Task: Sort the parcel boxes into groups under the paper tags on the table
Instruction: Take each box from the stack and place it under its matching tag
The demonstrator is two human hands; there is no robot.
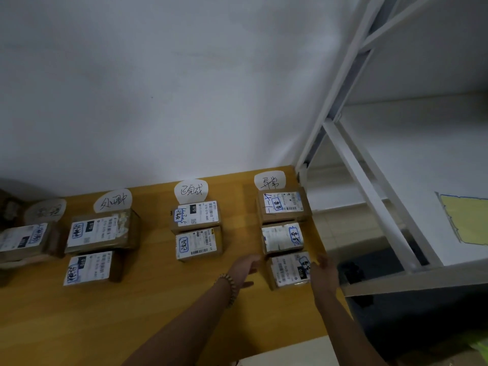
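head | nearest parcel box point(289, 269) between left grip point(244, 265) and right grip point(323, 270)

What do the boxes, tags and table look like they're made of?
Boxes: brown matte cardboard, with white printed labels stuck on. Tags: white paper, handwritten ink. Table: smooth yellow-brown top, probably wood or laminate; no grain visible.

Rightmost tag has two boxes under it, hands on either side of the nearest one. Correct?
Not quite. The head view shows three boxes under the rightmost tag, not two: the far box, the middle box and the nearest box. The left hand and right hand are on either side of the nearest one.
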